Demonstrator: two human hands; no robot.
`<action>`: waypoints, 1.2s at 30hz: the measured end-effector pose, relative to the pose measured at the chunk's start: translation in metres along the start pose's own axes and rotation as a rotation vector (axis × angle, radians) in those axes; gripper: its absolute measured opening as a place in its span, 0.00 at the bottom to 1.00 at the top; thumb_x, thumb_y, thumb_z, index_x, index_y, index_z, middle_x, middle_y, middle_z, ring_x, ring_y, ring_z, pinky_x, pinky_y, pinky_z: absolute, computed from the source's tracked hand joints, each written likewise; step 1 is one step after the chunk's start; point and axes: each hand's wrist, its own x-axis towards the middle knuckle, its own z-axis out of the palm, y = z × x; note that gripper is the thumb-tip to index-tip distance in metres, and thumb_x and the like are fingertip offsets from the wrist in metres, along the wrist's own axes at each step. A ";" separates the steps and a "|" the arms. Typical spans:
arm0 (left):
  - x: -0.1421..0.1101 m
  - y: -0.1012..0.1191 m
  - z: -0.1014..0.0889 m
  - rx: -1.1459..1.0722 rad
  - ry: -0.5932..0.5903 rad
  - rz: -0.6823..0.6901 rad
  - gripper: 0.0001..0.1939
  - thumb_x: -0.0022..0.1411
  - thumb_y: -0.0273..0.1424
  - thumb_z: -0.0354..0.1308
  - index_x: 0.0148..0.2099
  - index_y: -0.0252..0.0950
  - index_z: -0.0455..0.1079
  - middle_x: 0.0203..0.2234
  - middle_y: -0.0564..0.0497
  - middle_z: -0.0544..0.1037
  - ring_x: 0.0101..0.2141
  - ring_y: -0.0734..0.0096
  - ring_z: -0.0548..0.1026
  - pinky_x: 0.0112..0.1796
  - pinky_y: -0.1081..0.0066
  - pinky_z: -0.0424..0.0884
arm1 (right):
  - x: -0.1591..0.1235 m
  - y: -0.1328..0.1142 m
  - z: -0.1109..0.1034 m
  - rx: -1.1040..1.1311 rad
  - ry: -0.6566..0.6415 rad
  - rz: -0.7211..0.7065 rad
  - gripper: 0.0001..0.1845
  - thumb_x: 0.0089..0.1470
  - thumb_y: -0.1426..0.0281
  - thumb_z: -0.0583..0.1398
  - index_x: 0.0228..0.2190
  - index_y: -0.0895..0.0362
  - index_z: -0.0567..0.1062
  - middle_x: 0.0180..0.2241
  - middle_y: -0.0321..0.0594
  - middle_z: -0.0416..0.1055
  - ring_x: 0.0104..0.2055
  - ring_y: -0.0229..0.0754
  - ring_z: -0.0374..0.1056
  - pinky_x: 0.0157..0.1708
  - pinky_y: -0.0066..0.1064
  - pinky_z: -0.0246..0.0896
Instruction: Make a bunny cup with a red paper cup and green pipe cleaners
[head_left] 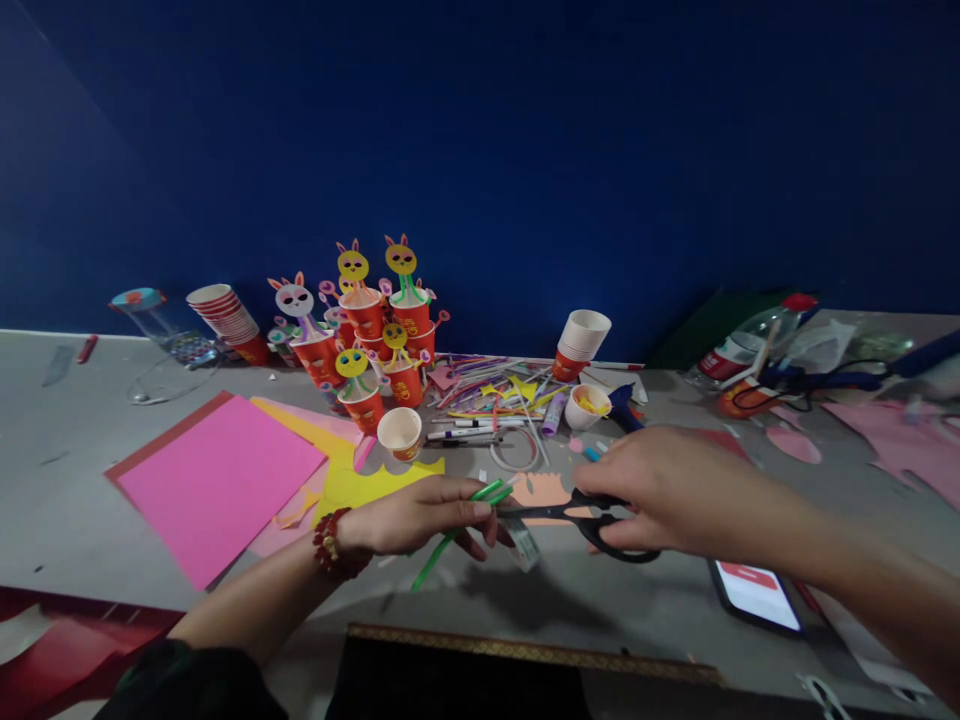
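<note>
My left hand [427,515], with a red bead bracelet at the wrist, is closed on green straws [433,562]. Their short ends stick out past the thumb, and a longer length slants down to the left. In my right hand [645,475] are black-handled scissors [615,540], fingers through the loops. The blades point left and reach my left fingertips beside the straws; whether they touch them I cannot tell. Just below the blades, a small whitish piece [525,548] shows by my left fingers, its kind unclear. Behind the scissors lies a peach paper scrap [541,490] with a cut edge.
Red paper cups with paper rabbit heads [362,310] stand at the back. Pink paper [225,480] and yellow paper [375,485] lie left. Near the wall are a pile of straws [480,385], cup stacks [581,345] and a bottle [750,340]. A phone [757,595] lies front right.
</note>
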 end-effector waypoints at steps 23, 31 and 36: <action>-0.005 -0.011 -0.011 -0.355 -0.042 0.064 0.16 0.69 0.36 0.53 0.36 0.29 0.75 0.61 0.36 0.67 0.50 0.52 0.76 0.42 0.63 0.78 | -0.025 0.010 0.111 0.541 0.298 0.475 0.10 0.49 0.61 0.65 0.31 0.50 0.71 0.25 0.31 0.76 0.25 0.41 0.71 0.24 0.27 0.58; -0.002 -0.019 -0.015 -0.345 0.023 0.071 0.16 0.68 0.36 0.53 0.36 0.29 0.74 0.61 0.34 0.66 0.54 0.47 0.72 0.41 0.59 0.79 | -0.017 -0.048 0.202 0.336 0.235 0.446 0.13 0.49 0.72 0.65 0.39 0.54 0.75 0.36 0.43 0.82 0.36 0.50 0.79 0.33 0.33 0.69; -0.003 -0.017 -0.011 -0.271 0.037 0.104 0.16 0.69 0.35 0.52 0.37 0.30 0.75 0.60 0.35 0.67 0.54 0.49 0.72 0.42 0.60 0.79 | -0.007 -0.061 0.183 0.106 0.129 0.423 0.08 0.46 0.75 0.68 0.32 0.55 0.79 0.38 0.46 0.80 0.40 0.56 0.77 0.32 0.37 0.71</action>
